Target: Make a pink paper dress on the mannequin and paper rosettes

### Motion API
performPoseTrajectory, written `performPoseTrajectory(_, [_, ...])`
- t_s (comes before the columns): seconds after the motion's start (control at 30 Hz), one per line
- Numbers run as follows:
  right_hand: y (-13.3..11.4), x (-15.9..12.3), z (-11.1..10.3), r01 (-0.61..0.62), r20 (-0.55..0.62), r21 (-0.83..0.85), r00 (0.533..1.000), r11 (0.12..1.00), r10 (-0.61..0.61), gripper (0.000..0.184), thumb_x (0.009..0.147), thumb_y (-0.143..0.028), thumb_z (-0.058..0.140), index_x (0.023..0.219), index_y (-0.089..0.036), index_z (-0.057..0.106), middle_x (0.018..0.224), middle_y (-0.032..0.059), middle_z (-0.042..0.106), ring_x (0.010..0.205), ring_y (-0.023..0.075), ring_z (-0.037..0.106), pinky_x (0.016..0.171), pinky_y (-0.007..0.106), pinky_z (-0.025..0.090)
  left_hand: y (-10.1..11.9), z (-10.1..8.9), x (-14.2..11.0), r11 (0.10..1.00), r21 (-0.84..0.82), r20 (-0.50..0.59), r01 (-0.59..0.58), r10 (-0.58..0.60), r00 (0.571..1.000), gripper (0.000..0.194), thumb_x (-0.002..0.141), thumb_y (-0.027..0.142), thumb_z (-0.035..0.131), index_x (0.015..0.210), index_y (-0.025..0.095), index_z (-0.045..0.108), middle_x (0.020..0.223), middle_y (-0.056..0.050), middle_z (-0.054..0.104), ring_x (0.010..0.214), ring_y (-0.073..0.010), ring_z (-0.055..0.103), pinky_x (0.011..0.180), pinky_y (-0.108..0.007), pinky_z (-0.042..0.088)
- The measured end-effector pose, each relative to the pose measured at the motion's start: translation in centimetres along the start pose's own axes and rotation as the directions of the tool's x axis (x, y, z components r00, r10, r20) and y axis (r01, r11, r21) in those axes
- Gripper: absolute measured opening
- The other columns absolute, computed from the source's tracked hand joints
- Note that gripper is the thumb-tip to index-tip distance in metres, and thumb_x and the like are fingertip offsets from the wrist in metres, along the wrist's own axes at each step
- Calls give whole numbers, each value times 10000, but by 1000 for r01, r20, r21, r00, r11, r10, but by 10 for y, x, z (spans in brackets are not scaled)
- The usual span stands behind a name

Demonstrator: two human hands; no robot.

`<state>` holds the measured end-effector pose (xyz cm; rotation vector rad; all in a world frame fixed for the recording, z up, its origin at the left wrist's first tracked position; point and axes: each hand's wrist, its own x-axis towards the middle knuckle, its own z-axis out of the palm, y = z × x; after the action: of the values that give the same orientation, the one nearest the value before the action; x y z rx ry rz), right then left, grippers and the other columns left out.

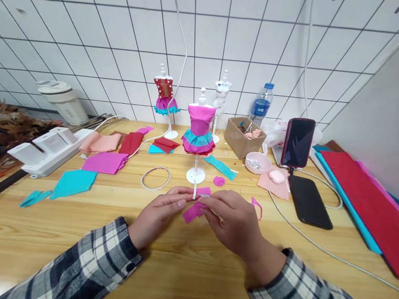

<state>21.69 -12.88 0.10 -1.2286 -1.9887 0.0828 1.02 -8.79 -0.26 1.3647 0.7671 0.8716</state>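
Note:
Over the front middle of the table, my left hand (160, 209) and my right hand (235, 221) meet at a magenta strip of crepe-like material (193, 213). The thumb and fingers of each hand are closed on it, and part of it hides behind them. A narrow white strip (195, 189) stands up between the fingertips. Just beyond is a small dress form (200, 122) in a magenta top and a ruffled skirt of turquoise, magenta and red. A pleated magenta rosette (219, 181) and a turquoise strip (221, 167) lie near its base.
Two more dress forms (165, 91) (221, 95) stand behind. Rightward are a cardboard box (242, 141), a pink bowl (257, 169), phones (310, 202) (298, 142) and coloured sheets (375, 208). Leftward lie cut pieces (75, 184), a bracelet-like ring (154, 187) and a white holder (49, 151).

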Motion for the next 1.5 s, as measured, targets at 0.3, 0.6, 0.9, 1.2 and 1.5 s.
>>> performPoseTrajectory(0.3, [0,-3,9,58,59,-161,997,985,-50,221,945,-236,479,967,-233,699,902,62,711,859,179,629,766,289,469,0,4,-6,999,31,143,14,-18,990,324,847,305,600,1152,269,703,1328,-81,542,1256,-281,477,1007,-434,438])
performPoseTrajectory(0.6, [-12,1,18,-289,37,304,956,907,293,87,801,-180,613,772,-205,691,664,-4,623,537,106,525,506,221,416,0,8,0,675,680,132,-286,271,954,175,882,297,602,957,236,748,959,-67,673,920,-195,600,834,-338,480])
performPoseTrajectory(0.9, [-19,-2,22,-295,84,468,953,833,291,156,859,-167,599,815,-234,733,749,4,693,691,141,616,625,247,482,5,7,-2,729,642,15,-236,297,955,141,843,231,618,783,188,739,831,-55,684,792,-165,633,726,-271,499])
performPoseTrajectory(1.2, [-13,-9,26,-105,-25,333,992,937,120,238,871,-98,570,1001,-219,727,931,26,738,866,144,671,790,255,527,10,9,2,791,596,9,-136,163,987,213,817,166,569,710,172,754,769,-43,652,740,-140,612,700,-236,469])
performPoseTrajectory(1.5, [-11,-7,28,-131,-22,291,989,948,143,172,865,-135,604,955,-219,724,881,12,735,809,142,667,729,249,515,8,10,3,846,530,-19,-56,78,997,215,804,164,557,730,180,758,785,-46,637,747,-145,600,680,-229,465])
